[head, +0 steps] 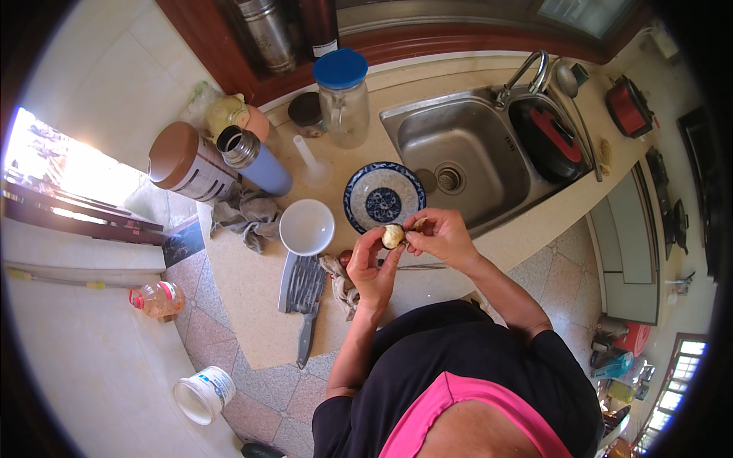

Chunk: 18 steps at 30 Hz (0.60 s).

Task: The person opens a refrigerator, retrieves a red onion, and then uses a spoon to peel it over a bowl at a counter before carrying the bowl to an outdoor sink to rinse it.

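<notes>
My left hand (369, 275) holds a partly peeled nut (393, 235), probably a chestnut, between thumb and fingers. Its pale yellow kernel faces up, and dark brown shell remains around the edge. The fingertips of my right hand (445, 237) pinch the shell at the nut's right side, with a bit of peel (421, 224) at the fingers. Just beyond both hands is a blue-and-white patterned plate (382, 197) with nothing on it. A brown, unpeeled nut (345, 257) shows left of my left hand, beside a crumpled cloth (342, 286) partly hidden by that hand.
A cleaver (303, 292) lies left of the cloth, its handle over the counter's edge. A white bowl (307, 228), grey rag (246, 217), open blue flask (260, 166), funnel (314, 163) and lidded glass jug (343, 109) stand behind. The steel sink (464, 149) is at right.
</notes>
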Tool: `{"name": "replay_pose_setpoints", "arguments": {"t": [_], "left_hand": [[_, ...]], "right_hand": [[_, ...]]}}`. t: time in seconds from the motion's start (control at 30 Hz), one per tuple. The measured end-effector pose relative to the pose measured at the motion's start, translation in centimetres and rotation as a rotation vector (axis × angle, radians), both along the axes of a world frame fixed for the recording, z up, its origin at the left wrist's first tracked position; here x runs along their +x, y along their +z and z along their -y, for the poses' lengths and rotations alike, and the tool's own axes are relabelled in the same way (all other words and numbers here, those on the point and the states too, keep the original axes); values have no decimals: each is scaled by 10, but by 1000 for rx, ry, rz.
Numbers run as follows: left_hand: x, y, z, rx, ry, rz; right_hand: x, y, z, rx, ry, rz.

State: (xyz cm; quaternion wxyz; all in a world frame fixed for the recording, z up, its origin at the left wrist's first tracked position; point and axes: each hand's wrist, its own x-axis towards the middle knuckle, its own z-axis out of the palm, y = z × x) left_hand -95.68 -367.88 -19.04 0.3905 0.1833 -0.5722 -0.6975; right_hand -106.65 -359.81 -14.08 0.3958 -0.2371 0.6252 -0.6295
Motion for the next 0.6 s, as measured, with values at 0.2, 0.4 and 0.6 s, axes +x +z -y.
{"name": "replay_pose_setpoints", "arguments": {"t": [0.2, 0.4, 0.6], "left_hand": [[0, -1, 1, -84, -6, 36], [-1, -1, -1, -1, -53, 14], [4, -3, 5, 453, -267, -50]], "right_hand": [[-4, 2, 3, 87, 25, -79], [-8, 2, 5, 123, 52, -198], [-13, 2, -3, 137, 64, -22]]}}
